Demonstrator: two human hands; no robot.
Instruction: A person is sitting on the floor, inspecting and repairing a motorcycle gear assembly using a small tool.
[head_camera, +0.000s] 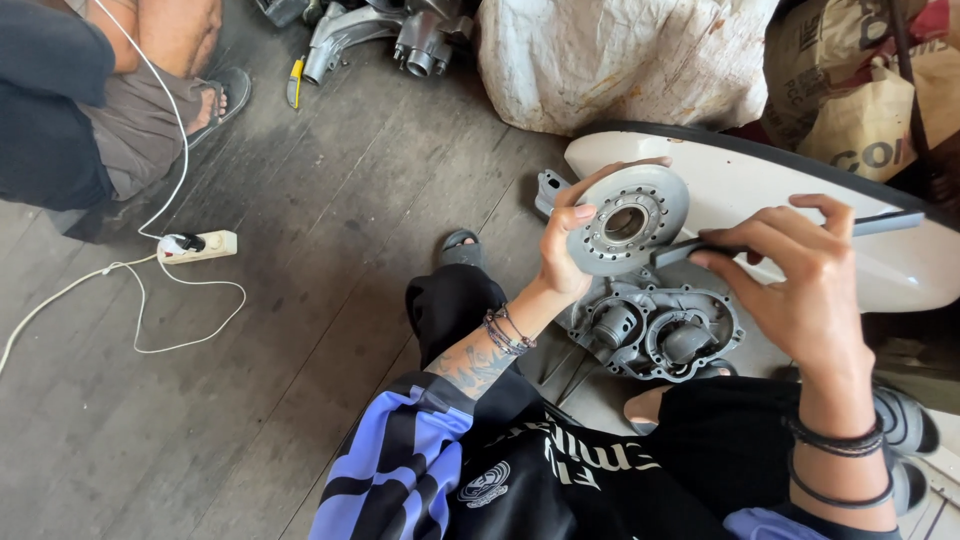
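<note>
The round grey metal disc (628, 220) with a hole in the middle is held up by the left hand (566, 250), closed on its edge. The right hand (800, 290) grips a flat grey tool (700, 250) touching the disc. Just below the disc lies a grey engine casing (655, 330). Behind the disc is a white curved panel (800, 190).

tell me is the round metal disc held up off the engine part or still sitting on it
Held up. The left hand grips the disc by its edge, above the grey engine part, while the right hand presses a flat tool against it.

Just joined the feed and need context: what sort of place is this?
Probably an informal repair workshop: work is done seated on a worn plank floor, with a metal housing at the feet, more castings lying about, and sacks.
</note>
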